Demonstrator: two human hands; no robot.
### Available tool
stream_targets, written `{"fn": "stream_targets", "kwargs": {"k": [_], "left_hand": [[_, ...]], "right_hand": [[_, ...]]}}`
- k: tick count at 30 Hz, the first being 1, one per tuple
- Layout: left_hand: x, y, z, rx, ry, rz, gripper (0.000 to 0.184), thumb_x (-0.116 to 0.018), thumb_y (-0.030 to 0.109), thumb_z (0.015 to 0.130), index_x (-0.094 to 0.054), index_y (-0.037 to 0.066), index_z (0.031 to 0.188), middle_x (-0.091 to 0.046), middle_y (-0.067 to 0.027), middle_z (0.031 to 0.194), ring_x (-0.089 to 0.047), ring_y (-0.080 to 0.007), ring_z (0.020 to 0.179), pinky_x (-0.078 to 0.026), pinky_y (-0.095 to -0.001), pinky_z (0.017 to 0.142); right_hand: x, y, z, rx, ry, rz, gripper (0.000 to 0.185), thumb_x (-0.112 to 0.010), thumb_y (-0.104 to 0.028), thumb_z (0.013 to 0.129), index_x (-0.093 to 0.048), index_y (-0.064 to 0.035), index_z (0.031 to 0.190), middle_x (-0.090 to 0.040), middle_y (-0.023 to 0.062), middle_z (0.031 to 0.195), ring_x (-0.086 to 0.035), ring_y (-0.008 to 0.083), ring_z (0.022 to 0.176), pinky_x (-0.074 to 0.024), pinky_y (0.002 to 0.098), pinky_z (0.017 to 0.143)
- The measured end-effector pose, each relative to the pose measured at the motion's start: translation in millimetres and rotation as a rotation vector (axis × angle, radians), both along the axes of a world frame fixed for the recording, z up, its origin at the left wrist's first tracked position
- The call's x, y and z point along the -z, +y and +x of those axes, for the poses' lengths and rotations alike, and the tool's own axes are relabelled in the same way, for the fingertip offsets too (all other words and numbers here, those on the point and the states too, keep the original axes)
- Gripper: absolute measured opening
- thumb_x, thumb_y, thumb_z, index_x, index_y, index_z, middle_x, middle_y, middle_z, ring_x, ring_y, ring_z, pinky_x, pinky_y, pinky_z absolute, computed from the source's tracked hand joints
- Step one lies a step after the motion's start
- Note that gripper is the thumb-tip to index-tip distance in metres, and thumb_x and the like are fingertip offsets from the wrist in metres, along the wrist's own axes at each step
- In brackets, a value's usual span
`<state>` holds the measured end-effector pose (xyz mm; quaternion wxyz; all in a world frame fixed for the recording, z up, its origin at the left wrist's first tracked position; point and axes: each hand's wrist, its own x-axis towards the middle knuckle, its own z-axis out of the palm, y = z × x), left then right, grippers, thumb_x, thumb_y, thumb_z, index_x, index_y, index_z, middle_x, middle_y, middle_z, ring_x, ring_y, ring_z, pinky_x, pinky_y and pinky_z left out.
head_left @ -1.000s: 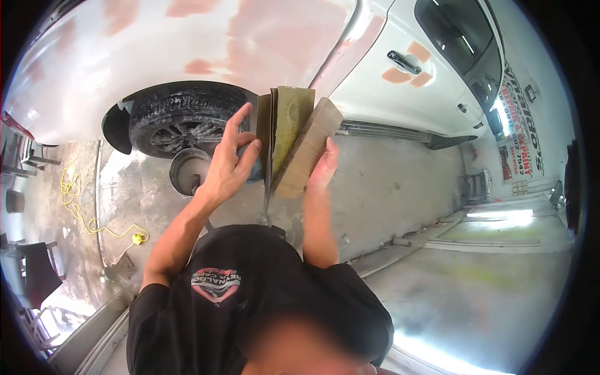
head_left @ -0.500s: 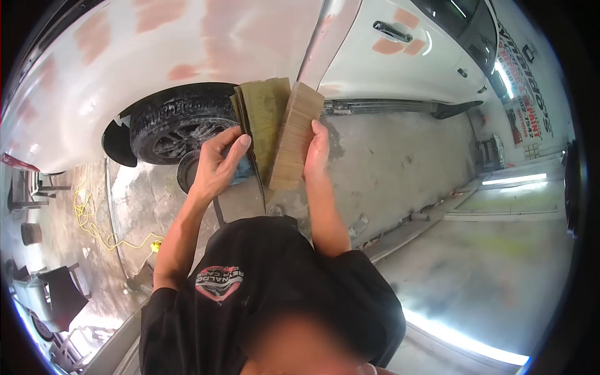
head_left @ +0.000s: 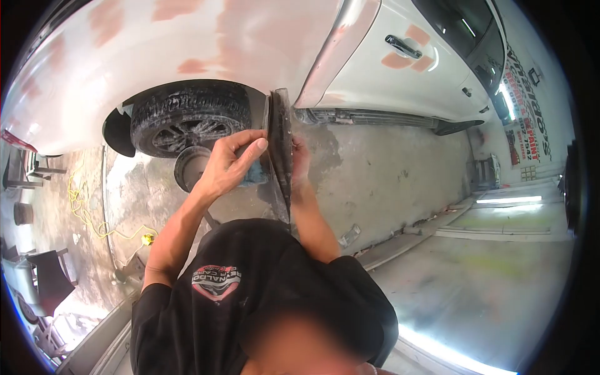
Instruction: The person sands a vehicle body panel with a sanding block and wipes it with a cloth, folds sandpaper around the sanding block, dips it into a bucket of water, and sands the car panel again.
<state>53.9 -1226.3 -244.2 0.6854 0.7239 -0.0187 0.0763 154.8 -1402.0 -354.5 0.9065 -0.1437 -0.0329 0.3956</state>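
Observation:
In front of my chest, worn dark sheets that look like sandpaper stand nearly edge-on. My left hand pinches their left edge between thumb and fingers. On the far side is my right hand, blurred and partly covered by the sheets, its fingers curled in. The wood-coloured sanding block that it gripped a moment ago is hidden behind the sheets. Just beyond my hands is a white car's body panel with sanded pinkish patches.
Below the panel is a dusty wheel, with a bucket and a blue cloth near it. The car door is to the right. A yellow cord and a chair are on the left.
The sheets and block have turned from face-on to nearly edge-on, and the block has gone out of sight. My right hand has shifted left behind the sheets; my left keeps its pinch.

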Motion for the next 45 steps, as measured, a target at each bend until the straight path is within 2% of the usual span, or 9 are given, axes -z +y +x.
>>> {"fn": "stream_targets", "kwargs": {"k": [7, 10, 19, 22, 25, 29, 38, 42, 45], "left_hand": [[3.5, 3.4, 0.4, -0.061, 0.001, 0.049, 0.033, -0.056, 0.024, 0.107, -0.071, -0.004, 0.116, -0.063, 0.0003, 0.084, -0.050, -0.0066, 0.079, -0.045, -0.0279, 0.070], [11.0, 11.2, 1.1, 0.038, 0.084, 0.120, 0.032, -0.051, 0.018, 0.109, -0.070, -0.005, 0.119, -0.069, -0.0008, 0.098, -0.057, -0.0069, 0.093, -0.048, -0.0272, 0.085], [15.9, 5.2, -2.3, 0.024, 0.023, -0.059, 0.024, -0.058, 0.020, 0.107, -0.067, -0.002, 0.104, -0.058, 0.0016, 0.085, -0.051, -0.0074, 0.082, -0.045, -0.0284, 0.074], [20.0, -0.1, 0.4, 0.007, -0.099, -0.165, 0.027, -0.069, 0.025, 0.102, -0.069, 0.001, 0.116, -0.069, -0.0072, 0.116, -0.063, -0.0171, 0.113, -0.050, -0.0355, 0.097], [17.8, -2.6, -2.4, 0.065, -0.081, -0.019, 0.043, -0.077, 0.024, 0.098, -0.063, 0.003, 0.133, -0.060, -0.0116, 0.141, -0.057, -0.0168, 0.127, -0.050, -0.0335, 0.099], [7.1, -14.2, -4.6, -0.041, -0.084, -0.070, 0.068, -0.088, 0.030, 0.087, -0.058, 0.002, 0.141, -0.063, -0.0111, 0.137, -0.054, -0.0170, 0.132, -0.049, -0.0366, 0.104], [14.8, 6.4, -4.8, 0.280, 0.083, -0.270, 0.037, -0.046, 0.008, 0.106, -0.056, -0.006, 0.139, -0.071, -0.0106, 0.118, -0.066, -0.0168, 0.107, -0.053, -0.0350, 0.099], [-6.6, 18.0, -9.5, 0.288, 0.074, -0.399, 0.038, -0.048, 0.008, 0.106, -0.055, -0.007, 0.140, -0.072, -0.0095, 0.118, -0.066, -0.0150, 0.107, -0.052, -0.0337, 0.101], [-6.8, 20.4, -13.2, 0.269, 0.078, -0.322, 0.047, -0.051, 0.010, 0.106, -0.048, -0.006, 0.150, -0.067, -0.0082, 0.130, -0.060, -0.0114, 0.117, -0.047, -0.0312, 0.106]], "right_hand": [[5.8, 14.0, -5.8, 0.097, -0.127, -0.062, 0.054, -0.039, -0.040, 0.105, -0.066, 0.0016, 0.126, -0.075, 0.0154, 0.106, -0.074, 0.0254, 0.087, -0.0625, 0.0366, 0.072], [1.2, 19.8, -18.2, 0.302, -0.308, -0.328, 0.052, -0.039, -0.040, 0.106, -0.067, -0.0005, 0.123, -0.074, 0.0118, 0.103, -0.072, 0.0204, 0.084, -0.0604, 0.0311, 0.067], [-17.3, 21.2, -23.0, 0.309, -0.179, -0.342, 0.050, -0.039, -0.042, 0.105, -0.068, -0.0034, 0.119, -0.072, 0.0086, 0.101, -0.070, 0.0180, 0.084, -0.0574, 0.0301, 0.064], [-18.8, 13.7, -11.8, 0.125, -0.131, -0.188, 0.051, -0.037, -0.041, 0.102, -0.068, -0.0035, 0.119, -0.073, 0.0094, 0.100, -0.071, 0.0216, 0.087, -0.0602, 0.0370, 0.074], [-16.2, 14.2, -10.8, 0.181, -0.123, -0.302, 0.052, -0.036, -0.040, 0.102, -0.068, -0.0032, 0.120, -0.073, 0.0099, 0.099, -0.072, 0.0223, 0.088, -0.0607, 0.0392, 0.074], [-39.7, 25.7, -26.9, 0.322, -0.002, -0.387, 0.048, -0.037, -0.038, 0.102, -0.067, -0.0041, 0.119, -0.073, 0.0087, 0.101, -0.072, 0.0210, 0.083, -0.0604, 0.0388, 0.067], [1.4, 0.1, -14.7, 0.128, -0.251, -0.127, 0.046, -0.041, -0.041, 0.104, -0.066, -0.0046, 0.117, -0.071, 0.0074, 0.097, -0.070, 0.0209, 0.079, -0.0582, 0.0365, 0.071], [21.3, -17.1, 2.8, -0.156, -0.396, 0.174, 0.046, -0.042, -0.042, 0.104, -0.066, -0.0044, 0.117, -0.071, 0.0076, 0.097, -0.070, 0.0213, 0.081, -0.0577, 0.0356, 0.074], [22.9, -26.1, 7.0, -0.073, -0.410, 0.110, 0.046, -0.044, -0.042, 0.104, -0.065, -0.0042, 0.118, -0.070, 0.0077, 0.098, -0.069, 0.0216, 0.082, -0.0572, 0.0349, 0.076]]}}
